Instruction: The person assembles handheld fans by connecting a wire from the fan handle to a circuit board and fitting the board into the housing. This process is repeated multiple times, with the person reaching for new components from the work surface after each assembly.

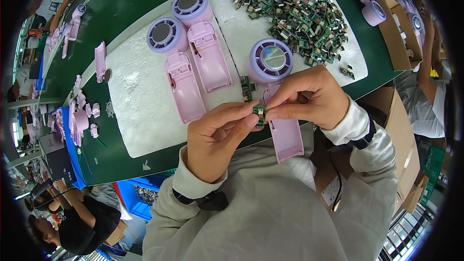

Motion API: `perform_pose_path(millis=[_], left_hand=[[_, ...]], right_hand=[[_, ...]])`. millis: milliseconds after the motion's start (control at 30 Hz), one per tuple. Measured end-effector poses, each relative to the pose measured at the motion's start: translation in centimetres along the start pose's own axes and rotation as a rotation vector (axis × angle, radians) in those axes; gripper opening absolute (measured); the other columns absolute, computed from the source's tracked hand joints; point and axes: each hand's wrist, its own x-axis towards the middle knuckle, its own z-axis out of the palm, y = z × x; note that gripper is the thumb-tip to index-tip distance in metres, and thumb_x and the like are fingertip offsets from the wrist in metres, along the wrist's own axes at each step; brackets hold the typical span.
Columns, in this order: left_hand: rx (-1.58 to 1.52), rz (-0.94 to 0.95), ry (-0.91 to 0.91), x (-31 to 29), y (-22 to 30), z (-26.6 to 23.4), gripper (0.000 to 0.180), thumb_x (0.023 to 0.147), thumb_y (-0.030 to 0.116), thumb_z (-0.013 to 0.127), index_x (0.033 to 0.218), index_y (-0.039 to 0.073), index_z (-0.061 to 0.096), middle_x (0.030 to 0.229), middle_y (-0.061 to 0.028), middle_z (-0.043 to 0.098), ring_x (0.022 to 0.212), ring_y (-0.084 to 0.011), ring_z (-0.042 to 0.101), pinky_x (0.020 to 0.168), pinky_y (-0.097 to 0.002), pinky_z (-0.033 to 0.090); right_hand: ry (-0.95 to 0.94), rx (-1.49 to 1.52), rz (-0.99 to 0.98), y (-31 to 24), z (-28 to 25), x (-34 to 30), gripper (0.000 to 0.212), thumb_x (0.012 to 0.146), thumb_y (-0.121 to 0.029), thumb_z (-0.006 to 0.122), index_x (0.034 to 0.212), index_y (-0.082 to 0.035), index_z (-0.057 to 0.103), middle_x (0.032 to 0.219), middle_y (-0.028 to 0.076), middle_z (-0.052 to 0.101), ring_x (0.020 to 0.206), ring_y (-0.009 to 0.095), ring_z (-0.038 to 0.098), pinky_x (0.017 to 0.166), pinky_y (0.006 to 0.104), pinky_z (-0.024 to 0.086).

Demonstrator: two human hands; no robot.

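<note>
A small green circuit board [259, 111] is pinched between the thumb and forefinger of my left hand [210, 137]. My right hand [314, 99] is closed, its fingertips pressed together at the board's right edge; what they grip is hidden. Beneath my hands lies a pink and purple handheld fan housing [287, 140], its handle shell facing up and its round purple head [271, 60] beyond my right fingers. A thin wire shows by the right fingertips. Just beyond my left fingertips, other green boards [247, 88] lie on the white foam mat [137, 101].
Two more open fan housings [186, 87] [210, 55] lie left of centre. A large heap of circuit boards [309, 19] covers the mat's far right. Pink parts [79, 121] sit on the green table at left. Cardboard boxes [398, 31] stand at right; other people work at both sides.
</note>
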Motion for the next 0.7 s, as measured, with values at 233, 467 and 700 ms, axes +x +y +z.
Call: perform_pose_path(millis=[233,467,700], left_hand=[[-0.046,-0.010,-0.029,0.0,-0.3,-0.3,0.028,0.096,-0.009,0.062,0.123,-0.003,0.067,0.118,-0.0176,0.066,0.108,-0.0237,0.068,0.092,-0.0370,0.063],[-0.065,0.096,-0.065,-0.1,-1.1,-0.2,0.028,0.097,-0.010,0.060,0.123,-0.004,0.066,0.119,-0.0177,0.064,0.105,-0.0236,0.069,0.091,-0.0355,0.062],[0.090,0.086,0.052,-0.3,-0.2,0.9,0.029,0.098,-0.009,0.059,0.127,-0.005,0.062,0.122,-0.0162,0.063,0.109,-0.0229,0.068,0.093,-0.0324,0.058]], right_hand=[[0.044,-0.071,-0.094,0.3,0.5,0.0,0.012,0.082,-0.006,0.085,0.091,-0.002,0.077,0.075,0.004,0.073,0.056,0.006,0.058,0.052,0.0231,0.041],[0.073,-0.095,-0.138,1.2,0.8,-0.2,0.014,0.084,-0.008,0.083,0.095,-0.004,0.075,0.071,0.001,0.069,0.054,0.006,0.052,0.051,0.0232,0.040],[0.030,-0.283,-0.201,-0.7,-0.2,0.0,0.021,0.080,-0.006,0.083,0.099,-0.007,0.075,0.074,0.001,0.066,0.056,0.010,0.054,0.052,0.0266,0.043]])
